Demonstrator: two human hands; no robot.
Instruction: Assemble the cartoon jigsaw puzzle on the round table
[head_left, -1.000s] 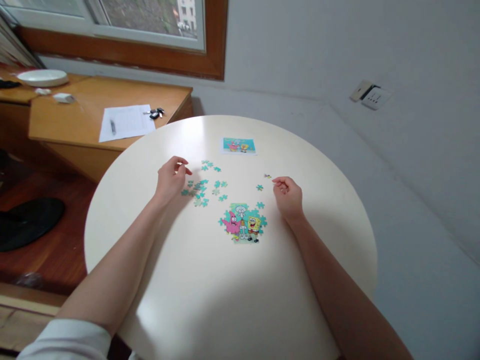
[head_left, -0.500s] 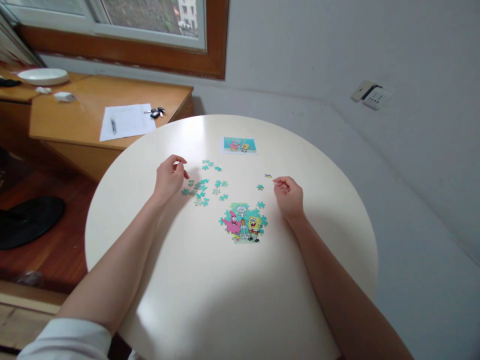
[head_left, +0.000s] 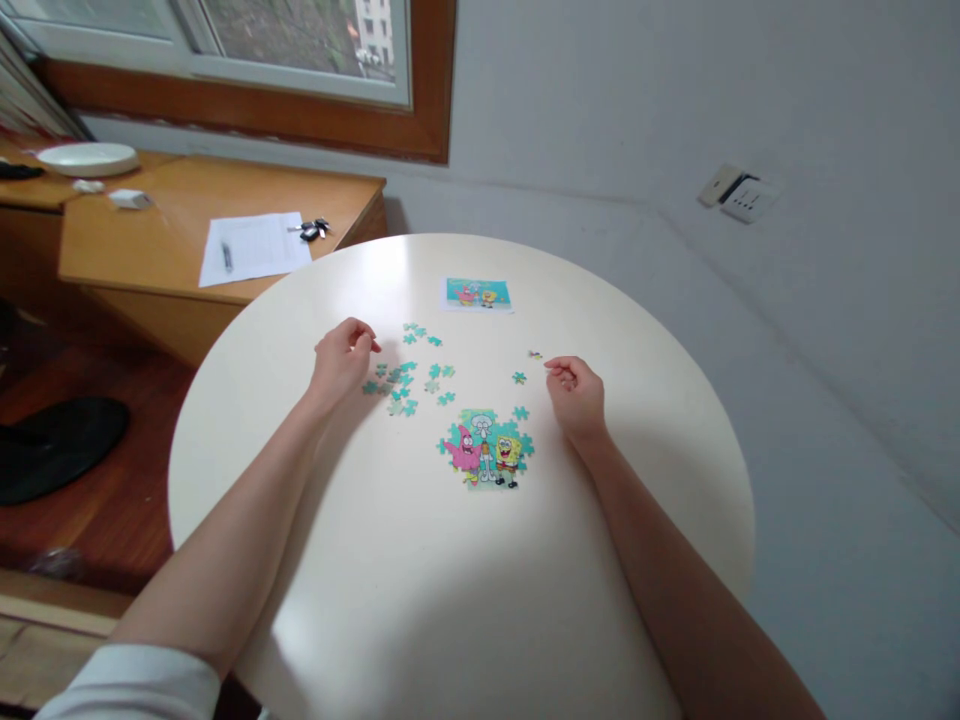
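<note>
A partly assembled jigsaw puzzle (head_left: 487, 450) with cartoon figures lies flat on the white round table (head_left: 420, 580). My left hand (head_left: 345, 365) hovers over the table just left of a scatter of loose teal puzzle pieces (head_left: 405, 380), fingers loosely bent and apart, with nothing visible in them. On the other side, my right hand (head_left: 577, 395) rests on the table, fingers half curled and the index finger reaching out; no piece shows in it. Close to its fingertips lie a small multicoloured puzzle piece (head_left: 534, 354) and a teal piece (head_left: 519, 378). Another teal piece (head_left: 520, 412) sits at the puzzle's upper right edge.
A reference picture card (head_left: 478, 294) lies at the table's far side. On the wooden desk (head_left: 172, 240) at left are a sheet of paper (head_left: 259, 245) with a pen, keys (head_left: 311, 229) and a white round object (head_left: 88, 158). A wall (head_left: 600, 120) stands behind the table.
My left hand's fingers have shifted slightly and sit a little closer together. My right hand and the puzzle pieces stay in place; the whole view has tilted very slightly.
</note>
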